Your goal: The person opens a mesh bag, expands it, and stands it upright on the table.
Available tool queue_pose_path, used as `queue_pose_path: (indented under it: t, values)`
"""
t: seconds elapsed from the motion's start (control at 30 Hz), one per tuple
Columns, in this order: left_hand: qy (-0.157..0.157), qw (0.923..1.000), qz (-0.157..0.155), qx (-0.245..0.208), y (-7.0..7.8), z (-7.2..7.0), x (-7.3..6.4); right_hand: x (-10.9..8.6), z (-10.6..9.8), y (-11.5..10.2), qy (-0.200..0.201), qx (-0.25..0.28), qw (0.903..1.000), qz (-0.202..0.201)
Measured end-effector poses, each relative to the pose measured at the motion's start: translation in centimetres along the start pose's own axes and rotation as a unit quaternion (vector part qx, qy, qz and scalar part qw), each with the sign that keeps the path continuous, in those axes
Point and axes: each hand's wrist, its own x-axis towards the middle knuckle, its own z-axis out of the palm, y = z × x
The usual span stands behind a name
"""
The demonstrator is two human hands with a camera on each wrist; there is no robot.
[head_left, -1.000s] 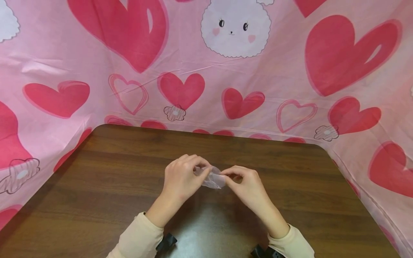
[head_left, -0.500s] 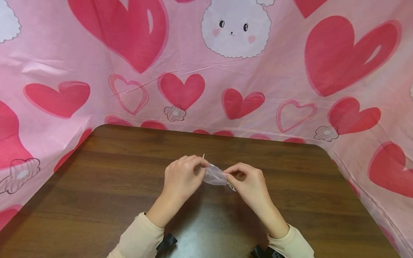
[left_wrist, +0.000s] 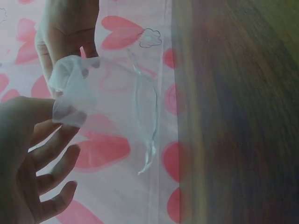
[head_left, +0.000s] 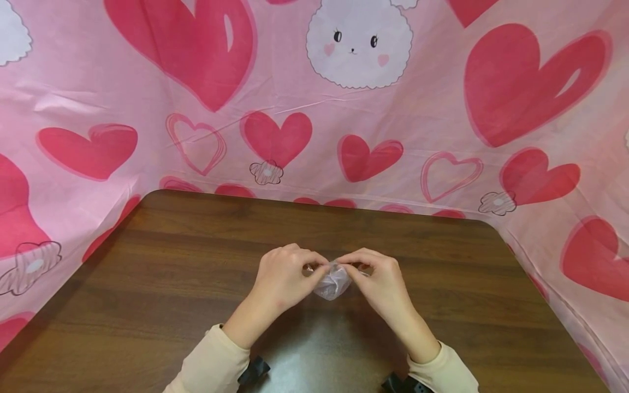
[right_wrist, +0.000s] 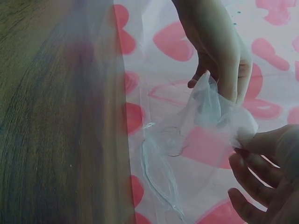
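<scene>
A sheer whitish bag [head_left: 332,285] is held above the table between both hands, its film gathered at the fingertips and drooping below them. The left hand [head_left: 285,277] pinches one side between thumb and index finger. Opposite it, the right hand [head_left: 377,277] pinches the other side, its fingertips almost meeting the left ones. In the left wrist view the bag's far edge carries a thin cord-like band [left_wrist: 150,151] with a loose twisted end. The right wrist view shows the same band [right_wrist: 154,179] hanging in a narrow loop. Some of the bag is hidden behind the fingers.
A dark brown wooden table [head_left: 196,245] lies under the hands. Pink cloth [head_left: 304,93] printed with red hearts rises behind it and along both sides. Black straps [head_left: 254,369] sit at the cream sleeves.
The left hand has shifted right and slightly nearer the body, closing the gap to the right hand. The bag, stretched between them before, now bunches and hangs lower.
</scene>
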Motion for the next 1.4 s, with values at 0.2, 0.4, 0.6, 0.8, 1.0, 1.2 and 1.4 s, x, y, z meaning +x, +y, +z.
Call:
queue_pose_path:
  t: [0.2,0.4,0.6,0.8,1.0,1.2,1.4]
  values:
    - [0.043,0.999,-0.008,0.005,-0.11,0.07,0.1,0.11,0.06,0.17,0.022,0.033,0.9988,-0.028]
    - [0.046,0.9983,-0.036,0.0,-0.07,-0.04,0.19,0.28,-0.07,-0.14,0.028,0.039,0.9985,-0.027]
    - [0.06,0.9966,-0.055,0.008,-0.14,-0.04,0.32,0.3,-0.17,-0.46,0.039,0.038,0.9985,-0.01]
    - [0.075,0.9953,-0.062,0.003,-0.1,-0.22,0.34,0.17,0.04,-0.53,0.034,0.031,0.9989,-0.001]
    - [0.068,0.9959,-0.056,-0.02,0.1,-0.28,0.27,0.07,0.0,-0.48,0.042,-0.017,0.9989,0.01]
    - [0.061,0.9967,-0.049,-0.02,0.11,-0.2,0.13,0.0,-0.14,-0.44,0.046,-0.026,0.9983,0.026]
    - [0.043,0.9981,-0.036,-0.024,0.06,-0.16,0.07,-0.1,-0.01,-0.39,0.037,-0.027,0.9987,0.02]
